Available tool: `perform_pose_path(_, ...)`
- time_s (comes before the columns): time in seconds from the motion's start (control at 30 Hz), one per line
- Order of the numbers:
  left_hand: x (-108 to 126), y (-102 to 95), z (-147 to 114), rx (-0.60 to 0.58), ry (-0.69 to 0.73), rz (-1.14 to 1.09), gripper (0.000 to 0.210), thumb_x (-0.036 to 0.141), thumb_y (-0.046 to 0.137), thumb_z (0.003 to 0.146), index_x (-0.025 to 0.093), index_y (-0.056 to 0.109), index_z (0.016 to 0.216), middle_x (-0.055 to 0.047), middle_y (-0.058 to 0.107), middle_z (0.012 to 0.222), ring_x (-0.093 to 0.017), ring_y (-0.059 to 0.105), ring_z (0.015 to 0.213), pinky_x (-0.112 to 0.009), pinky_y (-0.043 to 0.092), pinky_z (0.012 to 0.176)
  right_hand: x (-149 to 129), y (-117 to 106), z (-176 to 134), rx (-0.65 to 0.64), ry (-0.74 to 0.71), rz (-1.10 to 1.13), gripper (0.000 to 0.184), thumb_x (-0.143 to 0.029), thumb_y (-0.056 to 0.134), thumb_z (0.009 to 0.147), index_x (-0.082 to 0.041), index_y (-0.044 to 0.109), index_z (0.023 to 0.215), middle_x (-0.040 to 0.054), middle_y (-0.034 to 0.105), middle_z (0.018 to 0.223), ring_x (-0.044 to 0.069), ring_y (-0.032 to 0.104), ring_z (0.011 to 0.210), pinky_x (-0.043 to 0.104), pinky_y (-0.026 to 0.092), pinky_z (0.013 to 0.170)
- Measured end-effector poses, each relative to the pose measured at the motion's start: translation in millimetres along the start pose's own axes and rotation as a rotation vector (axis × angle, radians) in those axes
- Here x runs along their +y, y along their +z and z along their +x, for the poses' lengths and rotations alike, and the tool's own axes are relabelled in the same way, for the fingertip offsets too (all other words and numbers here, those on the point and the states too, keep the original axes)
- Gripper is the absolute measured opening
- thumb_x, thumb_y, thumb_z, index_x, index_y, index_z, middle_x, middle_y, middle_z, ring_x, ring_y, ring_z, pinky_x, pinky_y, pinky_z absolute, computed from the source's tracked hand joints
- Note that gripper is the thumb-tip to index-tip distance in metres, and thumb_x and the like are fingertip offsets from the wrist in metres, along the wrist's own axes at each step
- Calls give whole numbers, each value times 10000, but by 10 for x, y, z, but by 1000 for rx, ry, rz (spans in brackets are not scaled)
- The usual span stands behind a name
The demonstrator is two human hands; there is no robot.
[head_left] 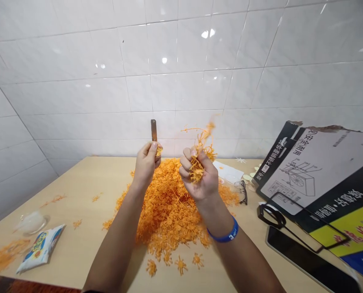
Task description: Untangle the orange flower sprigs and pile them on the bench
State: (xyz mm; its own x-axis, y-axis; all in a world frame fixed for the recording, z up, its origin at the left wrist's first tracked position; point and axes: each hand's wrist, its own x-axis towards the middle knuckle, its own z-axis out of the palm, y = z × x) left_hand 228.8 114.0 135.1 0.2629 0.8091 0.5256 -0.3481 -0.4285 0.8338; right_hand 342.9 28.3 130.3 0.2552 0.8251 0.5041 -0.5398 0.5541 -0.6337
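Observation:
My left hand (146,165) is closed around a narrow, dark, flat blade-like strip (154,130) that points straight up; its lower end is hidden in the fingers. A small orange piece (159,150) shows at the thumb. To the right, my right hand (206,179) grips a clump of orange spider-shaped plastic pieces (196,170), with thin runners sticking out above the fist, partly blurred. Both hands are raised over a large heap of the same orange pieces (169,215) on the table (74,183). Several loose ones lie at its front edge.
At left are a printed white packet (42,248), a clear round container (31,222) and orange scraps (7,254). On the right stand a large printed box (294,175), a black frame (271,215), a phone (309,258) and eyeglasses (245,192). A tiled wall (108,97) closes the back.

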Motion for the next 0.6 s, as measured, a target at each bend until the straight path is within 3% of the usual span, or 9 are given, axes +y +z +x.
perform_pose_path(0.07, -110, -88, 52, -25, 43, 357, 190, 326, 501, 886, 198, 621, 815, 45, 407, 544, -76, 349, 434, -195, 275, 410, 7, -5, 46, 98, 28, 8, 261, -432, 639, 771, -219, 498, 716, -42, 427, 634, 75, 368, 486, 214, 320, 414)
perform_pose_path(0.13, -223, -161, 85, -148, 7, 619, 203, 308, 500, 873, 214, 677, 901, 9, 541, 611, -115, 489, 517, -220, 373, 474, 46, -32, 91, 197, 51, -16, 227, -410, 668, 748, -213, 555, 756, -30, 512, 671, 81, 447, 532, 226, 364, 462)
perform_pose_path(0.23, -354, -203, 110, -328, -19, 819, 237, 298, 519, 859, 219, 702, 985, -78, 679, 1011, -216, 636, 916, -318, 495, 756, 126, -96, 142, 285, 49, -59, 227, -402, 699, 725, -199, 613, 779, -12, 601, 742, 84, 522, 594, 235, 408, 528)
perform_pose_path(0.27, -376, -193, 110, -334, 9, 850, 244, 300, 521, 862, 214, 699, 1006, -96, 652, 1142, -243, 608, 1050, -351, 482, 849, 148, -116, 156, 302, 47, -54, 232, -402, 711, 716, -197, 628, 785, -11, 618, 760, 85, 536, 613, 235, 418, 546)
perform_pose_path(0.33, -374, -135, 87, -243, 99, 822, 270, 318, 474, 901, 198, 679, 1030, -114, 630, 1201, -247, 577, 1127, -366, 472, 894, 174, -145, 180, 336, 55, -8, 229, -390, 729, 702, -197, 648, 795, -17, 641, 781, 83, 550, 634, 230, 429, 563)
perform_pose_path(0.4, -310, -40, 30, -57, 253, 722, 308, 331, 389, 950, 179, 652, 993, -107, 666, 1060, -206, 618, 1010, -318, 502, 801, 177, -153, 197, 371, 69, 65, 205, -363, 726, 706, -196, 659, 807, -18, 658, 802, 81, 559, 646, 219, 433, 560)
perform_pose_path(0.47, -214, 64, -54, 21, 441, 674, 297, 346, 380, 962, 179, 626, 959, -78, 660, 939, -171, 625, 878, -275, 506, 706, 161, -141, 199, 389, 91, 134, 185, -340, 710, 724, -194, 664, 829, -13, 663, 823, 80, 567, 664, 205, 438, 555)
perform_pose_path(0.53, -135, 150, -135, -77, 593, 740, 247, 382, 494, 921, 190, 608, 1026, -76, 639, 998, -171, 613, 887, -279, 513, 722, 138, -116, 183, 404, 134, 169, 179, -339, 703, 739, -195, 657, 835, -19, 643, 807, 73, 554, 654, 191, 436, 538)
perform_pose_path(0.6, -107, 201, -182, -206, 666, 845, 350, 403, 602, 859, 203, 569, 1145, -95, 602, 1122, -198, 600, 974, -318, 521, 799, 118, -83, 155, 408, 184, 177, 183, -361, 688, 760, -199, 649, 836, -25, 611, 775, 72, 534, 639, 187, 432, 518)
